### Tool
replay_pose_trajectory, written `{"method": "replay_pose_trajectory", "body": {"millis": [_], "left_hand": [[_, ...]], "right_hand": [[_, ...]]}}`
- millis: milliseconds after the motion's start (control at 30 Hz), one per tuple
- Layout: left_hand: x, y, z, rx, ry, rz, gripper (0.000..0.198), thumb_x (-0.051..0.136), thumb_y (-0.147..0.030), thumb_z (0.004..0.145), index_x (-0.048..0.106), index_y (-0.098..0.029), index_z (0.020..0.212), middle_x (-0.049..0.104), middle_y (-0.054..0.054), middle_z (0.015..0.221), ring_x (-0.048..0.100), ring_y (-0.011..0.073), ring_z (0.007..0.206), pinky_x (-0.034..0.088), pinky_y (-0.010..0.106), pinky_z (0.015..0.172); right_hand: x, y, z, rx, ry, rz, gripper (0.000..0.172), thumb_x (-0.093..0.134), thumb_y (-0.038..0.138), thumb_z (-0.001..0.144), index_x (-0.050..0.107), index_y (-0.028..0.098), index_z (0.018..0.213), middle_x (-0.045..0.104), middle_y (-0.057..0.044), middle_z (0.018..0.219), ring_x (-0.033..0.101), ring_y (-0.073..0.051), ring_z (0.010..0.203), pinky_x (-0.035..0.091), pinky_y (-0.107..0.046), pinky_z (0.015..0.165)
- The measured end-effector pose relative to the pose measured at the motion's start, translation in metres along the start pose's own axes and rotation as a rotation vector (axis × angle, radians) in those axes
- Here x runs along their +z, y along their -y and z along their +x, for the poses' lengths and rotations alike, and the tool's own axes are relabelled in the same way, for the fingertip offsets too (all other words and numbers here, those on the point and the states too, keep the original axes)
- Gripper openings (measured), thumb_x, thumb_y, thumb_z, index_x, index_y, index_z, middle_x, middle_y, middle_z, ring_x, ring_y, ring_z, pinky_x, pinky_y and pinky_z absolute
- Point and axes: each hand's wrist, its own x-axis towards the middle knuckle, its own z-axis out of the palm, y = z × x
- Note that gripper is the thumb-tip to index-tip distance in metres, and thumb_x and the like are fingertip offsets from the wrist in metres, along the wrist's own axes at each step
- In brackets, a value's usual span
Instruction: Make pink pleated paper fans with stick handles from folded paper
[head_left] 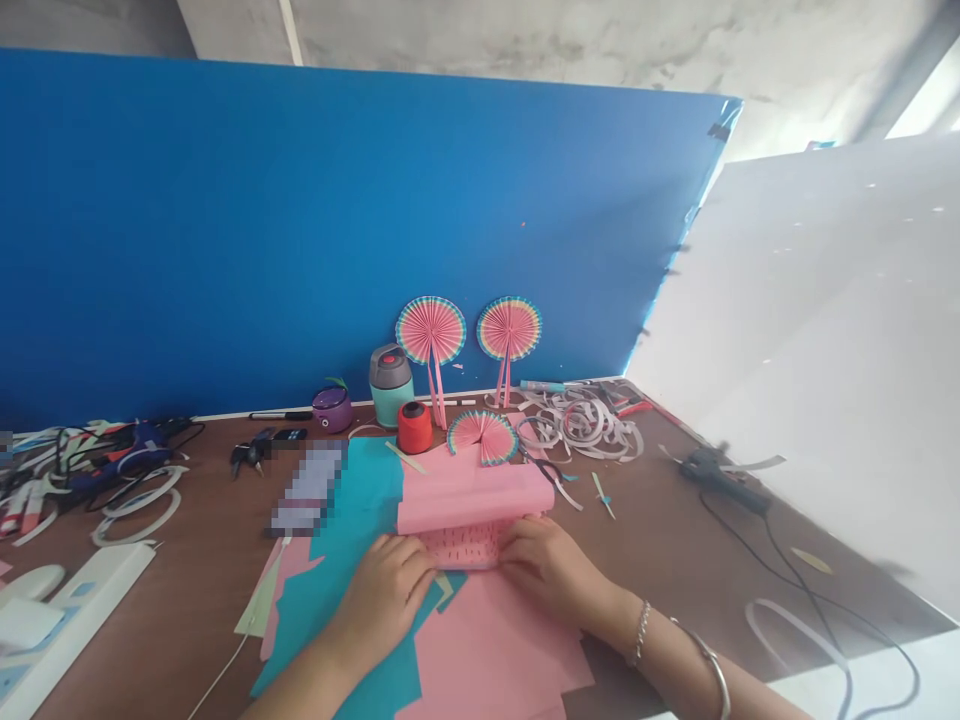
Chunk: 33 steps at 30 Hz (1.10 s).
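Note:
A sheet of pink paper [476,493] curls over at its far edge in front of me. Below the curl, a pink strip with small dark red marks [465,546] shows between my hands. My left hand [394,580] pinches the left end of this pink paper, fingers closed. At the right end, my right hand [551,565] has its fingers closed on the paper too; the fingertips are partly hidden. More pink paper [495,650] and teal paper [352,580] lie flat beneath. A pleated paper fan piece [482,437] rests just beyond the curl.
Two round pleated fans [430,330] lean on the blue panel [300,220]. A teal bottle [391,390], red container [415,428] and purple pot [332,410] stand behind. White strips [592,425] and a glue gun [724,480] lie right; a phone [309,490] and power strip [82,620], left.

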Motion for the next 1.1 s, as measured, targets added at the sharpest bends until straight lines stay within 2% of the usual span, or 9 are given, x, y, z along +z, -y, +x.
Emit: {"method": "replay_pose_trajectory", "body": {"millis": [100, 167, 400, 667, 933, 1033, 1100], "left_hand": [[-0.001, 0.002, 0.003, -0.151, -0.002, -0.114, 0.022, 0.047, -0.026, 0.087, 0.063, -0.022, 0.073, 0.063, 0.004, 0.079, 0.057, 0.0180, 0.078, 0.043, 0.032, 0.072], [0.000, 0.002, 0.005, -0.214, -0.006, -0.159, 0.024, 0.046, -0.028, 0.086, 0.062, -0.022, 0.070, 0.062, 0.004, 0.081, 0.058, 0.0186, 0.081, 0.043, 0.033, 0.075], [0.006, 0.007, 0.010, -0.267, 0.026, -0.140, 0.023, 0.044, -0.028, 0.084, 0.056, -0.021, 0.066, 0.058, 0.003, 0.077, 0.057, 0.0195, 0.078, 0.042, 0.035, 0.077], [0.008, 0.011, 0.013, -0.271, 0.066, -0.125, 0.020, 0.045, -0.023, 0.080, 0.046, -0.020, 0.061, 0.051, 0.001, 0.072, 0.055, 0.0173, 0.072, 0.041, 0.032, 0.071], [0.010, 0.004, 0.014, -0.306, 0.074, -0.040, 0.017, 0.043, -0.016, 0.076, 0.040, -0.021, 0.060, 0.050, 0.000, 0.073, 0.054, 0.0175, 0.074, 0.041, 0.032, 0.072], [0.011, 0.002, 0.014, -0.312, 0.061, -0.007, 0.015, 0.043, -0.013, 0.073, 0.039, -0.021, 0.061, 0.050, 0.000, 0.072, 0.054, 0.0179, 0.075, 0.041, 0.033, 0.072], [0.012, 0.003, 0.012, -0.321, 0.033, -0.010, 0.014, 0.042, -0.010, 0.071, 0.040, -0.021, 0.064, 0.050, 0.000, 0.073, 0.054, 0.0178, 0.074, 0.042, 0.032, 0.071]], "right_hand": [[-0.001, -0.006, 0.001, 0.136, -0.063, 0.180, 0.018, 0.054, 0.015, 0.081, 0.064, 0.020, 0.067, 0.062, -0.004, 0.081, 0.055, -0.018, 0.080, 0.040, -0.030, 0.074], [-0.001, -0.008, 0.002, 0.205, -0.106, 0.219, 0.020, 0.054, 0.016, 0.080, 0.059, 0.019, 0.061, 0.059, -0.004, 0.078, 0.053, -0.018, 0.078, 0.041, -0.031, 0.073], [0.004, -0.007, 0.002, 0.293, -0.156, 0.127, 0.017, 0.055, 0.011, 0.072, 0.050, 0.018, 0.057, 0.053, -0.003, 0.075, 0.049, -0.018, 0.078, 0.041, -0.030, 0.070], [0.001, -0.007, 0.004, 0.354, -0.113, 0.143, 0.017, 0.057, 0.010, 0.066, 0.047, 0.018, 0.054, 0.053, -0.003, 0.075, 0.048, -0.018, 0.078, 0.040, -0.028, 0.069], [0.001, -0.008, 0.006, 0.359, -0.097, 0.125, 0.017, 0.055, 0.009, 0.065, 0.046, 0.018, 0.054, 0.053, -0.003, 0.075, 0.049, -0.018, 0.078, 0.039, -0.028, 0.070], [-0.001, -0.005, 0.004, 0.352, -0.108, 0.069, 0.011, 0.055, 0.009, 0.065, 0.050, 0.018, 0.063, 0.055, -0.003, 0.077, 0.049, -0.019, 0.078, 0.039, -0.028, 0.068], [-0.002, -0.003, 0.001, 0.307, -0.116, 0.027, 0.013, 0.056, 0.009, 0.067, 0.054, 0.019, 0.075, 0.057, -0.004, 0.081, 0.050, -0.020, 0.080, 0.039, -0.029, 0.069]]}}
